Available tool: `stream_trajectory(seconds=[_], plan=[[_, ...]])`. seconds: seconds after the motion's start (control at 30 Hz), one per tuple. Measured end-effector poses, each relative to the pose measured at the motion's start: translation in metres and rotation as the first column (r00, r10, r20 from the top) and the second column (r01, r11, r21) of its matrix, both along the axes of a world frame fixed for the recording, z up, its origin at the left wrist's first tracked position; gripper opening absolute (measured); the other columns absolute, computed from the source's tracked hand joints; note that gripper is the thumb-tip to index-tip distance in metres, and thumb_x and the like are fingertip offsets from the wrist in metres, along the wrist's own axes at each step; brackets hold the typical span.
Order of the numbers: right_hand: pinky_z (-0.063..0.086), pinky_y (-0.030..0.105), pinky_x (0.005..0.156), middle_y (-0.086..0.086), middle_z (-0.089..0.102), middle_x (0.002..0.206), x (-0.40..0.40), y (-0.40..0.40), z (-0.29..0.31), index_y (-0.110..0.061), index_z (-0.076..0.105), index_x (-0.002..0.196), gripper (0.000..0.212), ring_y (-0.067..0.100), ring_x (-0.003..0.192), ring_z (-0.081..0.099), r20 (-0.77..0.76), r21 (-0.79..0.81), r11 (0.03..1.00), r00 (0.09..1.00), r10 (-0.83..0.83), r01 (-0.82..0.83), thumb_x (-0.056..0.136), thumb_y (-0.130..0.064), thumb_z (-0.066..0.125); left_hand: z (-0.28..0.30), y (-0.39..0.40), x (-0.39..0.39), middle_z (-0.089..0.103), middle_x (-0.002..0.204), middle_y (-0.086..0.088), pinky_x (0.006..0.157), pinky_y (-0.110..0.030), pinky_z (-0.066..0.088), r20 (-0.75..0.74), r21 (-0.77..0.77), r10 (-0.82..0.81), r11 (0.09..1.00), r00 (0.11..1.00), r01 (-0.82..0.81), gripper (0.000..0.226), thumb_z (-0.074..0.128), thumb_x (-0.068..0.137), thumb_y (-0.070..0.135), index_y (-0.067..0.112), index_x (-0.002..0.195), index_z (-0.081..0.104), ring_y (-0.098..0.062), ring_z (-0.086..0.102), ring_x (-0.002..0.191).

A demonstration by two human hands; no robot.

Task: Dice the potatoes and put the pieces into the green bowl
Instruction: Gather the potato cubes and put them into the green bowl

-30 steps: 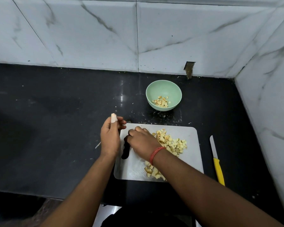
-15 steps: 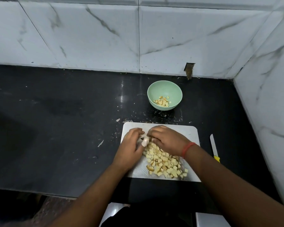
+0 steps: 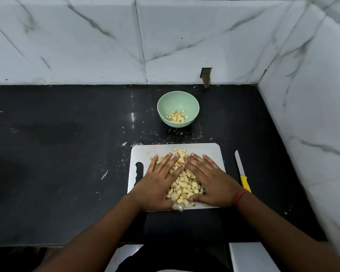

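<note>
Black counter (image 3: 67, 154): green bowl (image 3: 165, 103) of potato dice (image 3: 176, 117).

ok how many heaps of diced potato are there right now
2. One small heap lies in the green bowl. A bigger heap sits on the board between the left hand and right hand, which may hide some pieces.

Left hand (image 3: 158, 185): no longer raised off the board's 9 o'clock edge pinching a piece; now flat, fingers straight, against the dice.
Right hand (image 3: 208, 183): uncurled, flat at the pile's 3 o'clock side.
Potato dice (image 3: 185, 185): two scattered groups now one heap between both palms.
</note>
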State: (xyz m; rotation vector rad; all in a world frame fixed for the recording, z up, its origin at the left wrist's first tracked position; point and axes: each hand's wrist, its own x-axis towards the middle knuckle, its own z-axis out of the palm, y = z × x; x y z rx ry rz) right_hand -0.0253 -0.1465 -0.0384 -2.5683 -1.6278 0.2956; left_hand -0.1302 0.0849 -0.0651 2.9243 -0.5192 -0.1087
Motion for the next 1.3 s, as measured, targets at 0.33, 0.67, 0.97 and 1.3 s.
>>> stream_trajectory(seconds=[0.33,0.67,0.97,1.3], plan=[[0.001,0.048,0.122,0.003,-0.011,0.164,-0.001,-0.004,-0.007,-0.021,0.009,0.157,0.109,0.021,0.149,-0.017,-0.012,-0.002,0.997,0.997,-0.076,0.076,0.076,-0.089,0.037,-0.002,0.001,0.008,-0.010,0.169,-0.015,0.124,-0.054,-0.008,-0.036,-0.004,0.049,0.999,0.998,-0.049,0.121,0.046,0.075,0.091,0.024,0.163,-0.001,-0.032,-0.018,0.154],[0.031,0.042,0.114,0.002,0.039,0.146,0.015,0.019,-0.017,-0.024,0.033,0.148,0.077,0.024,0.134,0.034,-0.015,0.125,0.986,0.994,-0.110,0.111,0.087,-0.071,0.044,-0.017,0.000,0.019,0.037,0.153,-0.011,0.115,-0.051,0.033,0.109,-0.168,0.152,0.977,0.982,-0.132,0.105,0.048,0.081,0.088,0.013,0.153,0.035,-0.030,0.037,0.134],[0.050,0.035,0.083,0.001,0.060,0.109,0.022,0.038,-0.018,-0.015,0.063,0.116,0.036,0.022,0.096,0.053,0.062,0.267,0.962,0.996,-0.071,0.052,0.088,-0.035,0.051,-0.020,-0.006,0.030,0.050,0.121,-0.003,0.092,-0.041,0.043,0.180,-0.201,0.254,0.955,0.950,-0.217,0.062,0.046,0.093,0.069,0.015,0.123,0.055,-0.021,0.045,0.106],[0.050,0.030,0.075,0.006,0.060,0.099,0.026,0.041,-0.015,-0.009,0.061,0.107,0.036,0.023,0.088,0.059,-0.132,0.272,0.938,0.974,-0.185,0.216,0.083,-0.033,0.050,-0.013,-0.006,0.046,0.054,0.092,0.001,0.075,-0.034,0.041,0.081,-0.418,0.343,0.864,0.936,-0.280,0.039,0.051,0.095,0.052,0.014,0.092,0.059,-0.013,0.040,0.084]])
